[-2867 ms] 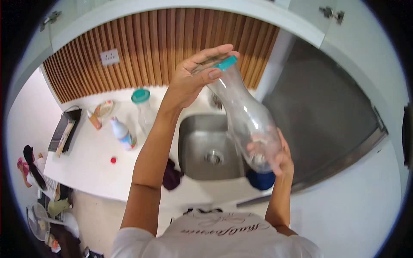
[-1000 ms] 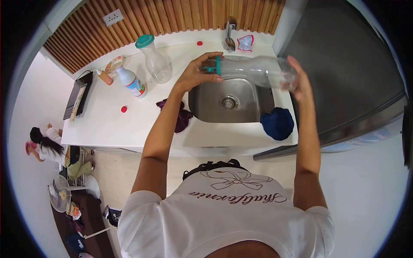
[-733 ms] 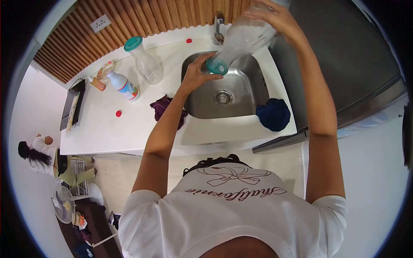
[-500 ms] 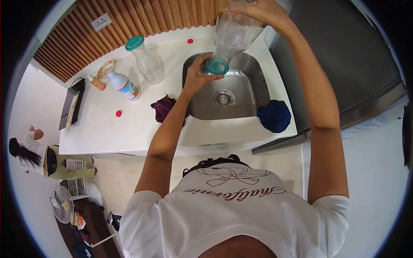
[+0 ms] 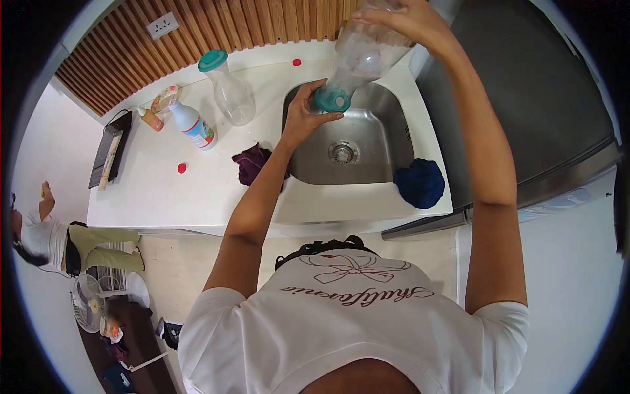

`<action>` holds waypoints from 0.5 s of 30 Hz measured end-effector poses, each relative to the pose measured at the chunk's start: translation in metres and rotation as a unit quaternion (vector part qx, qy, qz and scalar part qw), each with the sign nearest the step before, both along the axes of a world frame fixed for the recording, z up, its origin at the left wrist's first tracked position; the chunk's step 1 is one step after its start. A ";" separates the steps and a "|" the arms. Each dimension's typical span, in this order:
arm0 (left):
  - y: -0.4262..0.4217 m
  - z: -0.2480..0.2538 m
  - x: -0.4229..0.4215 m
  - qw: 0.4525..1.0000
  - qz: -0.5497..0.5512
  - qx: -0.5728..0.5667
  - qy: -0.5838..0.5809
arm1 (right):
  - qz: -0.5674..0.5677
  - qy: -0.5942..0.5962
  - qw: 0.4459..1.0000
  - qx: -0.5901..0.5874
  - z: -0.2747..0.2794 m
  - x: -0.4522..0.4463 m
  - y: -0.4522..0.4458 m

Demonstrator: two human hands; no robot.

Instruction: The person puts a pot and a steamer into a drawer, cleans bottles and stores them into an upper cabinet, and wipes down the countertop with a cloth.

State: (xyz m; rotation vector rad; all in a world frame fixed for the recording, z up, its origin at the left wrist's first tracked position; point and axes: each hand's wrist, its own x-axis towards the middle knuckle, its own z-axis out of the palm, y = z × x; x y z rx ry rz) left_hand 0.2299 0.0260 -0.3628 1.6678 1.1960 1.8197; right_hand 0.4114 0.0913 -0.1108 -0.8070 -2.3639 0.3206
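Observation:
Over the steel sink (image 5: 308,172) a clear carafe (image 5: 357,62) with a teal lid (image 5: 333,99) is tipped upside down, lid end low. My left hand (image 5: 307,117) is closed around the lid end, thumb and fingers on either side. Higher up, my right hand (image 5: 410,25) grips the carafe near its base. A second clear carafe (image 5: 234,98) with a teal lid stands upright on the counter to the left. Beside my left forearm lies a crumpled dark purple cloth (image 5: 251,163). A balled navy cloth (image 5: 419,184) sits at the sink's right front corner.
On the white counter (image 5: 144,197) are a white bottle (image 5: 192,125), an orange bottle (image 5: 151,119), a black tray (image 5: 110,151) and red caps (image 5: 182,168). A grey refrigerator (image 5: 525,85) stands right. Another person (image 5: 56,240) is at far left, near a fan (image 5: 88,303).
The carafe stays inverted over the sink in both hands, with only slight movement. The view has shifted a little. The person at far left has raised an arm.

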 end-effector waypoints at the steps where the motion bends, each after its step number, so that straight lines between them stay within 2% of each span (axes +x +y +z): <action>1: -0.001 0.003 0.001 1.000 0.001 0.001 0.001 | 0.001 0.001 1.000 0.001 -0.005 0.006 0.004; 3: -0.007 0.014 0.007 0.993 -0.042 0.066 -0.093 | 0.123 0.186 0.960 -0.167 -0.019 0.023 0.015; 4: -0.012 0.022 0.008 0.993 -0.041 0.068 -0.091 | 0.125 0.188 0.960 -0.164 -0.028 0.036 0.020; 6: -0.021 0.034 0.008 0.988 -0.082 0.027 -0.125 | 0.002 0.200 0.964 -0.175 -0.053 0.062 0.025; 7: -0.017 0.032 0.003 0.988 -0.081 0.031 -0.124 | -0.033 0.233 0.944 -0.229 -0.065 0.070 0.027; 8: -0.011 0.029 -0.002 0.997 -0.047 0.026 -0.050 | -0.067 0.263 0.920 -0.282 -0.075 0.074 0.027; 9: -0.005 0.025 -0.007 0.999 -0.012 0.019 0.024 | -0.065 0.262 0.921 -0.279 -0.086 0.076 0.026; 10: -0.001 0.027 -0.007 0.999 -0.011 0.021 0.023 | -0.080 0.290 0.906 -0.298 -0.096 0.078 0.022; 12: 0.004 0.030 -0.005 0.989 0.042 -0.132 0.059 | -0.096 0.316 0.889 -0.317 -0.106 0.080 0.014; 13: 0.006 0.032 -0.004 0.989 0.041 -0.133 0.059 | -0.096 0.327 0.891 -0.299 -0.108 0.079 0.008; 15: 0.013 0.035 -0.004 0.982 -0.066 -0.158 -0.078 | -0.099 0.341 0.892 -0.280 -0.112 0.076 0.004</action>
